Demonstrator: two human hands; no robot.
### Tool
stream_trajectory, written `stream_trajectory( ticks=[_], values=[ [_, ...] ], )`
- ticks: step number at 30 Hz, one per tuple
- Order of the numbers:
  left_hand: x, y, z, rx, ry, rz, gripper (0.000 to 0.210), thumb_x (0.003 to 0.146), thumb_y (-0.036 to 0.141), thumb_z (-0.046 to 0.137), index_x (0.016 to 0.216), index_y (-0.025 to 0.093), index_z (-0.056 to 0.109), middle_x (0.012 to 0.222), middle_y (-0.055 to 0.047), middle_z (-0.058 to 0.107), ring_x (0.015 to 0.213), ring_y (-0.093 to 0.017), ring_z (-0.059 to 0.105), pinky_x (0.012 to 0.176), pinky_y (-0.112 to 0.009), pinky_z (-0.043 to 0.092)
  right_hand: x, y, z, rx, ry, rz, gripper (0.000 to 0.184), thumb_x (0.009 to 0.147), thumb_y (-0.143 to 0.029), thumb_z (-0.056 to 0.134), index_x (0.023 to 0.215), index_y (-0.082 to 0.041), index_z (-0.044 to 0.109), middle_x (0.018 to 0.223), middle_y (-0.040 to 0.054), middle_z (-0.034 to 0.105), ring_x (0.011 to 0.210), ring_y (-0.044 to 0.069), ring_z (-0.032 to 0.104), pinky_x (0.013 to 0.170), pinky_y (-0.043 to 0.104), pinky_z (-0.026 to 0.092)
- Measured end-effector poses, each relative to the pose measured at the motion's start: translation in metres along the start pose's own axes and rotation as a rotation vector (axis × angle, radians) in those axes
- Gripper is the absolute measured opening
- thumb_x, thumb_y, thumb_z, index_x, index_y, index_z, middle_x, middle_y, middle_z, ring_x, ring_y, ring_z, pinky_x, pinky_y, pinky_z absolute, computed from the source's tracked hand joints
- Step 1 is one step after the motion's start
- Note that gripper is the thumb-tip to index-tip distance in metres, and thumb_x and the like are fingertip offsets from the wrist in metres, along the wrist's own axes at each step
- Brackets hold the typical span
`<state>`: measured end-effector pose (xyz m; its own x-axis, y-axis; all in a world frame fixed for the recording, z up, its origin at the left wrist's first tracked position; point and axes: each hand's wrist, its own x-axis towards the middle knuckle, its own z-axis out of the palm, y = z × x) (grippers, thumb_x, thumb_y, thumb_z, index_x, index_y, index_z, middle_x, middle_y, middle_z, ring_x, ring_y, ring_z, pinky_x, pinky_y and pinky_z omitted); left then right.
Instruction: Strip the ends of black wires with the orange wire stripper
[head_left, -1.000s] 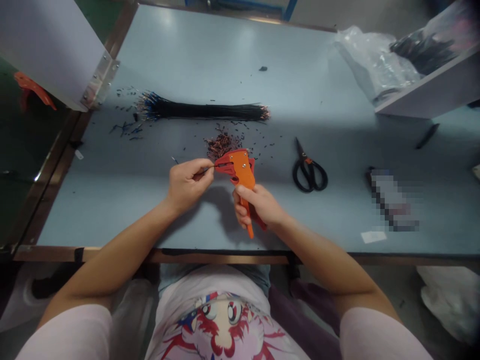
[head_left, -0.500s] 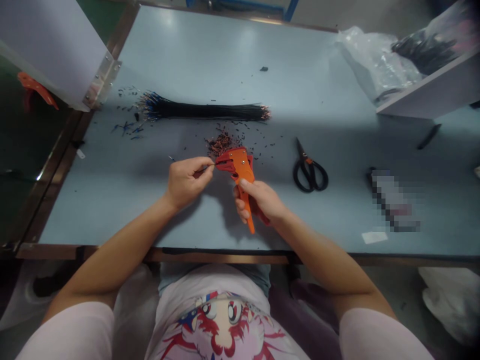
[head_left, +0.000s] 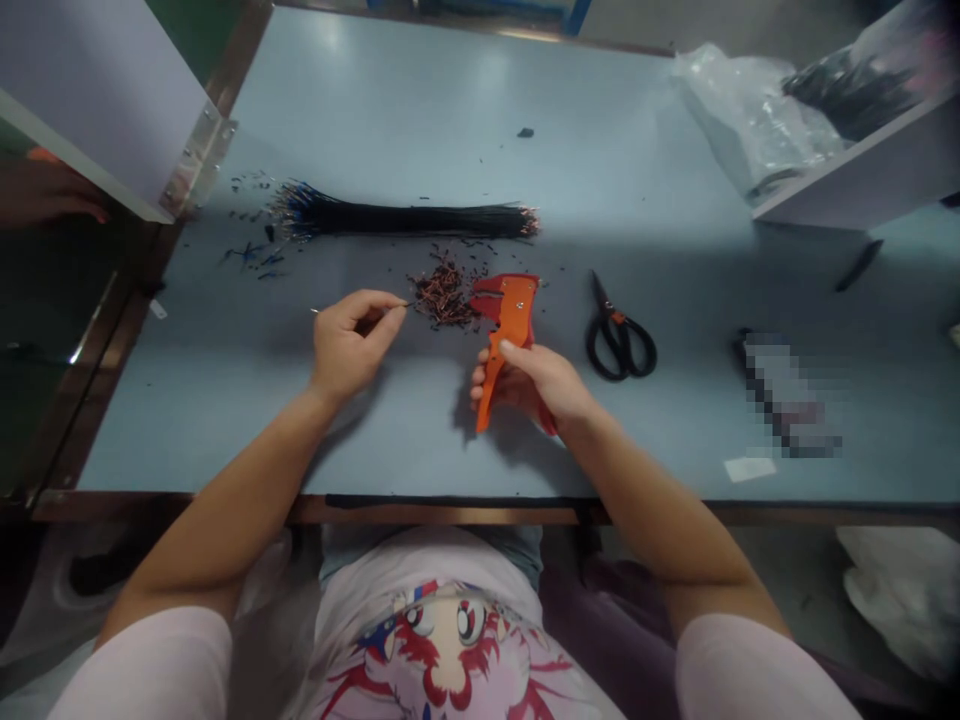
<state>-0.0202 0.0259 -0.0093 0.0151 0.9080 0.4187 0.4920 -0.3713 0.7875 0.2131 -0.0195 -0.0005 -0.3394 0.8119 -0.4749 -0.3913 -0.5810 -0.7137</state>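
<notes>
My left hand [head_left: 356, 340] is closed, pinching a thin black wire [head_left: 409, 304]. One end pokes out past the fingertips and a pale tip shows behind the knuckles; the rest is hidden in the palm. In my right hand [head_left: 536, 380] is an orange and red wire stripper [head_left: 514, 312], my thumb on its body and fingers round the handles. Its jaws point left, apart from the wire. Between the hands and a little beyond them lies a pile of copper strands and black insulation scraps [head_left: 444, 290]. Farther back is a bundle of black wires [head_left: 420, 219].
Black-handled scissors [head_left: 619, 340] lie to the right of the stripper. A blurred-out object [head_left: 791, 395] and a white paper slip [head_left: 750, 469] are farther right. Panels [head_left: 870, 175] stand on both sides, with plastic bags [head_left: 765, 120] at the right. Another person's hand [head_left: 49, 190] shows at far left.
The stripper has moved right and away from me, off the wire. My left hand has drawn back left with the wire. A co-worker's hand has appeared at the far left.
</notes>
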Motion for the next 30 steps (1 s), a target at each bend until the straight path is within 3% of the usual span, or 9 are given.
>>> stream_trajectory(
  ticks=[8,13,18,24,30],
  values=[
    [-0.003,0.006,0.003,-0.018,-0.019,0.003,0.008,0.079,0.022,0.061,0.081,0.018,0.068,0.071,0.001,0.067,0.062,-0.008,0.058,0.058,-0.019,0.044,0.001,0.008,0.001,-0.012,-0.032,0.034,0.029,0.073,-0.034,0.072,0.089,-0.012,0.060,0.078,0.0079,0.068,0.069,0.022,0.069,0.066,0.039,0.057],
    [-0.017,0.013,0.012,-0.023,-0.151,0.239,0.010,0.083,0.020,0.059,0.084,0.017,0.069,0.072,0.000,0.067,0.061,-0.007,0.055,0.060,-0.019,0.043,0.002,0.019,0.009,0.002,0.041,-0.094,0.036,0.064,-0.022,0.079,0.092,-0.016,0.057,0.085,0.0039,0.068,0.074,0.019,0.069,0.071,0.035,0.056],
    [-0.033,0.018,0.024,-0.005,-0.302,0.463,0.013,0.085,0.020,0.057,0.091,0.016,0.068,0.082,-0.006,0.068,0.074,-0.012,0.061,0.068,-0.023,0.048,0.002,0.025,0.014,-0.032,0.094,-0.209,0.036,0.063,-0.023,0.079,0.091,-0.019,0.057,0.083,0.0004,0.065,0.075,0.017,0.067,0.074,0.033,0.055],
    [-0.037,0.016,0.027,0.053,-0.307,0.527,0.016,0.087,0.020,0.055,0.096,0.016,0.068,0.081,-0.006,0.067,0.073,-0.012,0.060,0.066,-0.023,0.048,0.003,0.030,0.013,-0.160,0.136,-0.263,0.033,0.064,-0.024,0.079,0.089,-0.018,0.058,0.080,0.0009,0.063,0.074,0.016,0.065,0.073,0.033,0.055],
    [-0.034,0.013,0.025,0.092,-0.320,0.538,0.018,0.089,0.023,0.053,0.098,0.017,0.068,0.082,-0.006,0.069,0.073,-0.013,0.062,0.065,-0.023,0.048,0.005,0.031,0.012,-0.096,0.119,-0.264,0.031,0.066,-0.025,0.077,0.088,-0.018,0.057,0.076,0.0001,0.062,0.069,0.017,0.065,0.067,0.035,0.057]
  ],
)
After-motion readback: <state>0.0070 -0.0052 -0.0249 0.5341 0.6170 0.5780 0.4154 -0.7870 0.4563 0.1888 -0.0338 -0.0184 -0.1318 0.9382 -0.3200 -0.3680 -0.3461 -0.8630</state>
